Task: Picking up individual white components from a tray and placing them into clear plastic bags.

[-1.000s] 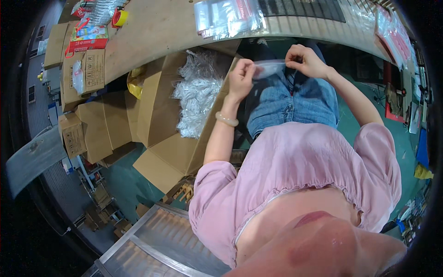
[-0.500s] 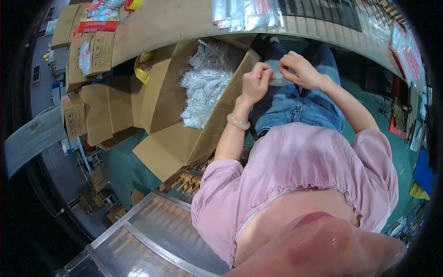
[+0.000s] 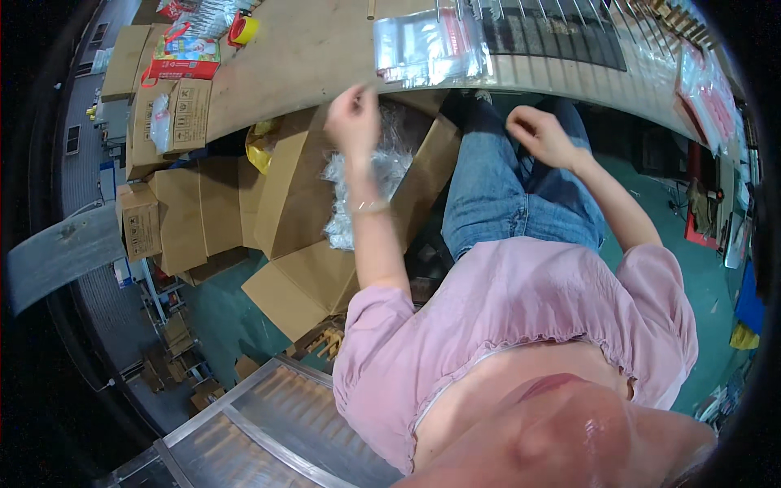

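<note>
My left hand is raised over an open cardboard box, close to the table's front edge. Motion smears its fingers, so whether it holds anything is hidden. Below that hand and wrist, a heap of clear plastic packets lies in the box. Above my jeans, my right hand hovers at thigh height with its fingers curled in, and nothing shows in them.
Flat clear plastic bags lie on the table beside a dark mat with thin metal rods. More bags hang over its right edge. Cartons stand at left; a metal-framed clear panel is behind me.
My left hand has moved left, from my lap to above the box. The small translucent piece between my hands no longer shows there. My right hand has shifted slightly, staying over my thigh.
</note>
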The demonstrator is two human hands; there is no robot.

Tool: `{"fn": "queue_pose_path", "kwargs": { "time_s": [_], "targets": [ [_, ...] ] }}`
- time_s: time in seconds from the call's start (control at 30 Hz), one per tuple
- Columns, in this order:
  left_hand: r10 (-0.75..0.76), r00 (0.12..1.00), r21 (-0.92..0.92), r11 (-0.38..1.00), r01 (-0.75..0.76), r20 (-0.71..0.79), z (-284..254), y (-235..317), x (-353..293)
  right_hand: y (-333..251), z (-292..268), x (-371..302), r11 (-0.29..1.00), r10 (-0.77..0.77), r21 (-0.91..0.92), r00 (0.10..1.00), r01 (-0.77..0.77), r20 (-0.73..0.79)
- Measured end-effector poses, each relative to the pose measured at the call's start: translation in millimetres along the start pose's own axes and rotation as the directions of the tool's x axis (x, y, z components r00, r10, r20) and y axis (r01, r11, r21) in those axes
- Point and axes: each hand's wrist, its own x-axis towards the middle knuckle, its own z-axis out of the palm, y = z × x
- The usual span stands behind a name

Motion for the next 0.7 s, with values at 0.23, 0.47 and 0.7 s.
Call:
{"fn": "queue_pose_path", "kwargs": {
  "time_s": [0.23,0.47,0.7],
  "targets": [
    [0.382,0.922,0.1,0.922,-0.375,-0.061,133,25,52,-25,23,14,0.998,-0.069,0.002,0.976,0.07,0.206],
    [0.412,0.911,-0.084,0.907,-0.412,-0.02,95,31,2,-4,11,26,0.879,0.375,0.34,0.925,-0.334,-0.059],
    [0.567,0.821,0.056,0.823,-0.565,-0.058,58,28,-75,0,21,53,0.788,0.465,0.389,0.875,-0.478,0.132]
  ]
}}
